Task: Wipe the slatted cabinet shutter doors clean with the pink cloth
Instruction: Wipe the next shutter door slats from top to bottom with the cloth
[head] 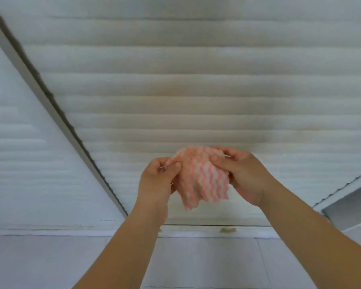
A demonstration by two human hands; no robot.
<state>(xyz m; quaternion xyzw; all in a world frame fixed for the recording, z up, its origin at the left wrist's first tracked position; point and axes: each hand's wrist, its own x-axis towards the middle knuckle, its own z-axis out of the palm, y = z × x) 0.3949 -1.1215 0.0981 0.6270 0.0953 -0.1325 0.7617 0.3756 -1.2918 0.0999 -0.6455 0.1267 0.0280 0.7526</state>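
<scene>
No words, labels, brands, numbers or signs can be read anywhere in this view; the slatted shutter door (175, 90) bears none. The pink cloth (202, 176) carries wavy stripes only; no lettering.

Left hand (157, 180) and right hand (241, 177) pinch pink cloth (200, 176) before shutter door (196, 90).

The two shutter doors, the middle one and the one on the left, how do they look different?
The middle shutter door faces the camera, so its slats run level and look wide; the left shutter door slants away, so its slats look thin and close together. The middle door shows brownish, dingy shading; the left door looks paler and bluish. Both hands hold the pink cloth in front of the middle door, not the left one. Both doors are white and slatted.
</scene>
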